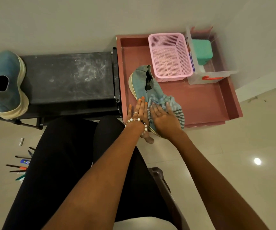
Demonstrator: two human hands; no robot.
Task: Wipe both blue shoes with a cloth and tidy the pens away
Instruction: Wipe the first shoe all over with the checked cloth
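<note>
Bare forearms, no sleeves. Left hand [138, 112] wore a beaded bracelet [138, 121] of pale and dark beads, a thin ring [135, 112], orange-painted nails. Black trousers [64, 163] covered the legs.

- Wall [84, 19]: plain, pale grey-white, running along the far side; a second wall [258, 39] meets it at the right corner.
- Floor [225, 163]: glossy beige tiles with thin joints; a round ceiling-light reflection [257, 161] shines at right.
- Black rack [70, 78]: low, scuffed and dusty top, thin metal legs, set against the wall.
- Reddish-pink tray table [200, 105]: raised rim, just beside the rack's right end, in the corner.
- Dark brown chair edge [162, 181]: low in view.
</note>
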